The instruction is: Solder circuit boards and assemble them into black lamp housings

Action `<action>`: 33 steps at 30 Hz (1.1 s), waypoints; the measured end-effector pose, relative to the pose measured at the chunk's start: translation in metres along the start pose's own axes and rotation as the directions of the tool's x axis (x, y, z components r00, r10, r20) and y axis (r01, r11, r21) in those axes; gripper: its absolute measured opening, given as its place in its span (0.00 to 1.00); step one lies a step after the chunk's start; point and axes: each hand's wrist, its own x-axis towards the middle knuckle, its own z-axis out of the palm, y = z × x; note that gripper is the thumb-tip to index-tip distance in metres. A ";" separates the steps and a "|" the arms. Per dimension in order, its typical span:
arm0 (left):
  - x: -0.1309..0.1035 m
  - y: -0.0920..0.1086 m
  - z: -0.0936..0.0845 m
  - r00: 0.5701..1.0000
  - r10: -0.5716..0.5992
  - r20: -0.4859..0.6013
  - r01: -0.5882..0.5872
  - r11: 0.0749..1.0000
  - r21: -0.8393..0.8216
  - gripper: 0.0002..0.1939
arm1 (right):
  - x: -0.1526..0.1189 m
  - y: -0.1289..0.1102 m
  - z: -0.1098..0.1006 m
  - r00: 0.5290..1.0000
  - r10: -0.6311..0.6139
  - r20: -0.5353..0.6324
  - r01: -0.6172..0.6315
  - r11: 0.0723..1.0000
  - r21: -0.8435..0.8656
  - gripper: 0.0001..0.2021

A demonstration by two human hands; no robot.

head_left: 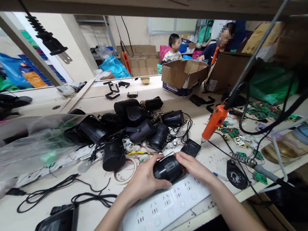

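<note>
Low over the bench, a black cylindrical housing (168, 169) with slots in its side lies between my two hands. My left hand (144, 176) is wrapped round its left end, thumb in front. The fingers of my right hand (192, 165) close on its right end. Under and in front of it stretches a white power strip (168, 212) with several sockets and small red lights. A square black plate (190, 147) lies just beyond my right hand. Behind my left hand is a roll of tape (119, 180). More black housings (140, 131) are heaped behind.
An orange electric screwdriver (215, 122) hangs at right. Circuit boards (261, 177), a soldering iron (267, 174) and a jar (297, 143) lie along the right side. Plastic sheeting (41, 142) and cords (51, 188) cover the left. Two people sit beyond an open cardboard box (171, 86).
</note>
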 end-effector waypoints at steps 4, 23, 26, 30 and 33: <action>0.000 -0.004 0.001 1.000 -0.012 -0.014 0.012 1.000 -0.006 0.40 | 0.003 0.001 0.003 0.998 -0.031 -0.048 0.027 0.996 -0.082 0.22; 0.005 -0.017 0.003 0.999 -0.023 0.037 0.023 1.000 0.008 0.40 | -0.001 -0.019 -0.072 0.504 -0.383 -0.774 0.257 0.922 -0.290 0.38; 0.001 -0.015 0.004 1.000 0.024 0.001 -0.024 0.997 0.073 0.39 | 0.018 -0.029 -0.078 0.617 -0.362 -0.699 0.206 0.931 -0.301 0.28; -0.010 -0.008 0.003 0.997 0.054 -0.052 -0.048 0.993 0.109 0.40 | 0.020 -0.040 -0.075 0.616 -0.372 -0.694 0.198 0.926 -0.320 0.23; -0.018 -0.009 0.003 0.995 0.062 -0.081 -0.052 0.992 0.114 0.37 | 0.010 -0.042 -0.070 0.589 -0.389 -0.708 0.248 0.921 -0.299 0.32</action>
